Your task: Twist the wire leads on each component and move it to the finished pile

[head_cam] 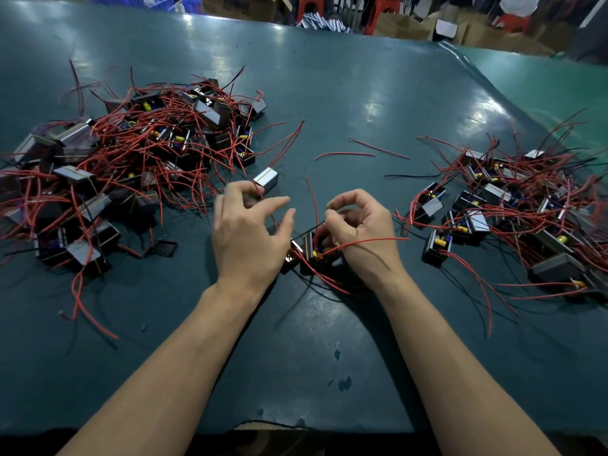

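While no writing reads clearly, the right hand (pixel 358 232) pinches a wire (pixel 324 222).

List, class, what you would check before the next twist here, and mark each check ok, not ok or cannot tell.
1. Right hand pinches a wire: ok.
2. Left hand grips a wire: cannot tell; its fingers are blurred.
3. Component lies between both hands: ok.
4. Leads already twisted: cannot tell.
5. Piles stand apart, left pile and right pile: ok.
6. Loose red wires lie clear of the hands: ok.
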`<action>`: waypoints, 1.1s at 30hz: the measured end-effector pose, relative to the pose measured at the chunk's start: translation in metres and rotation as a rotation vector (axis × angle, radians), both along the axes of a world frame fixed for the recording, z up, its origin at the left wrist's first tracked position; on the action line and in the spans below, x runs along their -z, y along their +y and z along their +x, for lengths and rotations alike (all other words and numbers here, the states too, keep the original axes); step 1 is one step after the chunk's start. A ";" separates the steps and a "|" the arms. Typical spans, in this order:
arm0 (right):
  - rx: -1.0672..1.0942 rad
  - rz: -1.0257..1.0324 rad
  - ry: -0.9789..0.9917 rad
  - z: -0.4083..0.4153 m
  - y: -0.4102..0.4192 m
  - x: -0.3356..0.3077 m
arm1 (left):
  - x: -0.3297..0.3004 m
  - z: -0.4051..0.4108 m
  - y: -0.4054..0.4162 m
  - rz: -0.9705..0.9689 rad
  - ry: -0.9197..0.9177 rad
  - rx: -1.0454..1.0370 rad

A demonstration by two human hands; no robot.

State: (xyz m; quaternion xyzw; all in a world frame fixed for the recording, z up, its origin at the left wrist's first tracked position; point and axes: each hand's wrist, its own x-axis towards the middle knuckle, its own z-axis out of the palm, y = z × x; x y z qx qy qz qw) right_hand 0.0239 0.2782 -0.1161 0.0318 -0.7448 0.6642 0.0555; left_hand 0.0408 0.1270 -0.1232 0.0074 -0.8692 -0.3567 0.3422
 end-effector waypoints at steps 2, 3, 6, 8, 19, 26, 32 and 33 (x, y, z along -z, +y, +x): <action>-0.030 -0.044 -0.007 0.001 0.000 -0.001 | -0.002 0.001 0.002 -0.096 0.164 0.080; -0.045 -0.068 -0.011 0.001 -0.001 -0.002 | -0.002 0.002 0.004 -0.127 0.231 0.153; -0.078 -0.118 -0.018 0.001 0.000 -0.004 | -0.003 0.003 0.011 -0.249 0.227 0.221; -0.118 -0.191 -0.058 0.000 0.003 -0.005 | -0.001 0.001 0.008 -0.301 0.137 0.162; -0.191 -0.458 -0.254 -0.007 0.010 -0.005 | -0.004 0.002 0.004 -0.389 0.168 0.076; -0.223 -0.497 -0.210 -0.007 0.012 -0.002 | -0.002 0.002 0.003 -0.274 0.248 -0.005; -0.278 -0.462 -0.150 -0.004 0.011 0.002 | 0.004 0.000 0.006 -0.049 0.182 0.369; -0.291 -0.435 -0.134 -0.004 0.010 0.003 | 0.004 0.000 0.006 -0.008 0.158 0.403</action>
